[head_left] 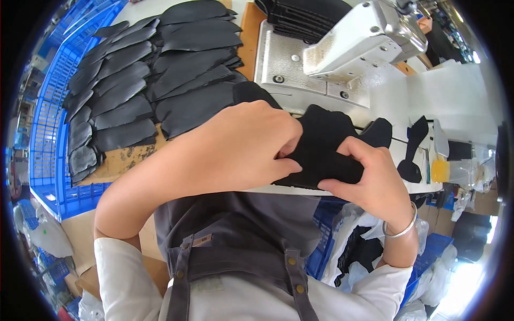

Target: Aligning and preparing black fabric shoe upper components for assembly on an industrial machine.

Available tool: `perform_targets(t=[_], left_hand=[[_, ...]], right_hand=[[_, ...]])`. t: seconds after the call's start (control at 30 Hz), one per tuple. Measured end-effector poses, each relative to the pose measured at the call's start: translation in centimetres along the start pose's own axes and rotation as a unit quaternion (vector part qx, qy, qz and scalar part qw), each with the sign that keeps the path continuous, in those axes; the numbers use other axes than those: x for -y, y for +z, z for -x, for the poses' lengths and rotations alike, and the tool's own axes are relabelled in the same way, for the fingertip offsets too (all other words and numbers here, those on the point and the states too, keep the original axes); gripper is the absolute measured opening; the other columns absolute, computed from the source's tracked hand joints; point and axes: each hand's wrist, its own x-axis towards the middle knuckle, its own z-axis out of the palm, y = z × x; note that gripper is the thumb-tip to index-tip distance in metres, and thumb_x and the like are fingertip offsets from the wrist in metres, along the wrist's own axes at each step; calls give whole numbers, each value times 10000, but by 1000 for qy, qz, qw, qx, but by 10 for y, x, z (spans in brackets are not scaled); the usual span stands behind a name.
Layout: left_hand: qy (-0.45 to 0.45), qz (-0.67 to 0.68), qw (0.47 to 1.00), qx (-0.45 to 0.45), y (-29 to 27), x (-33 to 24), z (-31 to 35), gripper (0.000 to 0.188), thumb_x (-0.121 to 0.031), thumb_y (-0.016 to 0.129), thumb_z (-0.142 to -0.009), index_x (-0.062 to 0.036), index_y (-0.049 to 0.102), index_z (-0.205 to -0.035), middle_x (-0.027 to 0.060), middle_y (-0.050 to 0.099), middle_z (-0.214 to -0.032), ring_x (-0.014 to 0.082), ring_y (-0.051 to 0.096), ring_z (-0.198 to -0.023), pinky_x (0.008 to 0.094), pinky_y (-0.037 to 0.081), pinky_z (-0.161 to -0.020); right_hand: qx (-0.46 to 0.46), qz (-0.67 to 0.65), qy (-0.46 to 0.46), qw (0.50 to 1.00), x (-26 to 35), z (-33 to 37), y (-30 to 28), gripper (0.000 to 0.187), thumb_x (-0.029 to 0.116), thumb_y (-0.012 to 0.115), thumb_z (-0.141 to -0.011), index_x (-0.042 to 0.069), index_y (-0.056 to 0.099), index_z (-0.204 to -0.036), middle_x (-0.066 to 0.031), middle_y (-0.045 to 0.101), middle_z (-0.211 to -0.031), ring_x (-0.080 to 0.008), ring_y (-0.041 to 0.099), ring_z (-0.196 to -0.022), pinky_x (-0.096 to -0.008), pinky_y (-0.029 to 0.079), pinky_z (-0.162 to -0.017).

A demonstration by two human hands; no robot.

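Black, matte, cloth-like piece with a wavy far edge (324, 125): is lying between both hands at the near edge of the white tabletop (397, 155), close to the wearer, presumably so that both hands can be working it from either side.

Bare left hand (259, 142): is closing on the piece's left part, fingers curling and thumb pressing in from the near side; probably steadying it. The fingertips beneath are hiding from view.

Bare right hand, silver bangle at the wrist (369, 174): is gripping the right part, thumb at the near edge and bent forefinger on top, material between them; likely holding it level.

Overlapping black leather-like pieces (201, 53): are lying in rows at far left, apparently fanned so that single ones are easy to lift.

Blue slatted plastic crate (53, 115): is standing along their left side.

White-and-silver metal machine arm (350, 53): is standing beyond the hands, far right, seemingly leaving the near strip for handwork.

Black narrow-waisted cutout (412, 147): is lying right of the right hand, well apart from it.
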Motion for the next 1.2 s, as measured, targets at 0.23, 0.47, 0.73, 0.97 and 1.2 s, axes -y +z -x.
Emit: perform_targets(t=[0.23,0.47,0.73,0.97,1.2], left_hand=[[27,-11,999,-20,5,4,5,250,-181,719,-784,-1,564,-706,110,596,-594,303,603,-586,377,442,-554],[19,-8,1000,1,1,5,6,257,-199,715,-794,-1,574,-711,113,611,-616,309,615,-620,386,452,-570],[-48,-179,981,-49,8,-14,21,331,-289,749,-744,-24,564,-815,107,606,-800,293,610,-770,360,462,-656],[115,-344,904,-225,56,-39,33,676,-303,683,-638,-1,563,-1231,141,541,-1296,283,502,-1241,418,397,-1014],[66,-323,933,-145,93,-25,19,861,-334,696,-644,2,417,-1385,136,382,-1478,263,373,-1369,400,276,-1127]], right_hand=[[9,-36,20,999,4,0,0,377,205,826,-651,8,551,-818,-175,590,-681,-382,589,-634,-369,458,-583],[12,-37,24,999,10,-2,0,368,184,825,-648,6,544,-805,-166,610,-688,-357,615,-632,-346,469,-581],[-4,-23,5,1000,6,2,0,367,189,823,-657,7,548,-819,-176,595,-675,-370,607,-643,-360,469,-586],[-33,104,-52,993,-7,3,2,412,294,821,-662,45,567,-869,-145,582,-620,-359,610,-637,-423,461,-577],[18,-114,81,990,-20,13,-21,250,147,740,-822,32,526,-766,19,519,-567,-9,457,-515,-203,346,-469]])
